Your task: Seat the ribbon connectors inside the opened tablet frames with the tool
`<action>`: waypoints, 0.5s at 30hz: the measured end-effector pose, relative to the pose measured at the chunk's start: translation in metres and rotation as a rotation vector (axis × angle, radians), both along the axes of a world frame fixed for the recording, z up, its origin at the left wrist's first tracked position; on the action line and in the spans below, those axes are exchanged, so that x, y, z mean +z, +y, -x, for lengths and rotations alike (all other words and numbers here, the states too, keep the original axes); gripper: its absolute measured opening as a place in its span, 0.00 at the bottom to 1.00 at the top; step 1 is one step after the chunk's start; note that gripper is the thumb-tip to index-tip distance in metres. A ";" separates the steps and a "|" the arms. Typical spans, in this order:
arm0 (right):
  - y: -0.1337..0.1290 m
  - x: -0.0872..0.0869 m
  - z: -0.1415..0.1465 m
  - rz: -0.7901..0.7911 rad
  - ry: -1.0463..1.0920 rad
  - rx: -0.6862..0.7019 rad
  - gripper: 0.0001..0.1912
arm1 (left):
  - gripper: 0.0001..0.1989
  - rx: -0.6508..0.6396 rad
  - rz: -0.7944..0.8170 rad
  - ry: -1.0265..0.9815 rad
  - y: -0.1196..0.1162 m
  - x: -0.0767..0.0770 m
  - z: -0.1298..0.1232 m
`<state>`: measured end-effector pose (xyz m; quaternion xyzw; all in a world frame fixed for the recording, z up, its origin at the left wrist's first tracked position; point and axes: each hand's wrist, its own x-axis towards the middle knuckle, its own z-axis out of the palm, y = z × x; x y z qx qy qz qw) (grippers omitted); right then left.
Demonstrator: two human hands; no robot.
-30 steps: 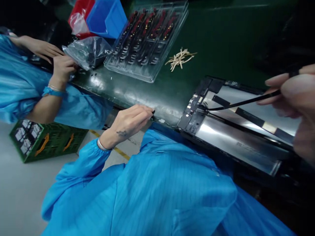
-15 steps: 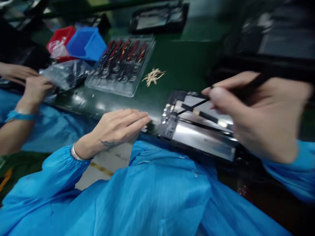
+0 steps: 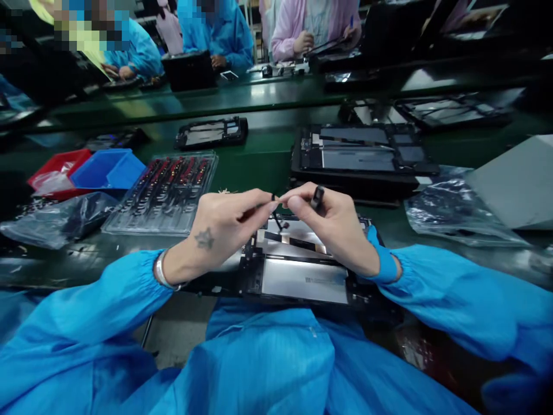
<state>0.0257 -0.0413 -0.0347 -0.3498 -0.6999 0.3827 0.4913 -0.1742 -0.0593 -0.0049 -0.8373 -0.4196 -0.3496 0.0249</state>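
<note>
A tablet-like device without its cover (image 3: 305, 279), with silver battery panels and a black flex strip, lies on the bench in front of me. Over its far part, my left hand (image 3: 228, 227) pinches a thin black cable (image 3: 280, 223) between thumb and fingertips; the cable hangs down with a small connector at its end. Fingertips of my right hand (image 3: 332, 222) meet the left ones at the cable's top. Black tweezers (image 3: 318, 197) are tucked in the right hand, mostly hidden, with one end sticking up. Whether the right fingertips also grip the cable, I cannot tell.
Left stand a clear tray (image 3: 159, 196) of small cable parts, a blue bin (image 3: 108, 169), a red bin (image 3: 54, 173) and a plastic bag (image 3: 60, 219). Another opened device (image 3: 358, 150) sits on a black stack beyond my hands. A plastic bag (image 3: 458, 210) lies right. Co-workers sit across.
My view has lifted and shows the far bench. Both hands have come together above the device, and a black cable is now between them. The tweezers no longer point at the device.
</note>
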 end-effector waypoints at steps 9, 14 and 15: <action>0.003 -0.010 -0.001 -0.074 -0.069 0.003 0.09 | 0.11 -0.037 0.352 -0.413 -0.005 -0.003 -0.004; 0.004 -0.003 -0.029 -0.148 -0.263 -0.094 0.08 | 0.12 -0.074 0.274 -0.071 -0.005 -0.015 0.015; 0.005 -0.002 -0.038 -0.160 -0.318 -0.106 0.07 | 0.12 -0.092 0.235 -0.020 -0.003 -0.018 0.019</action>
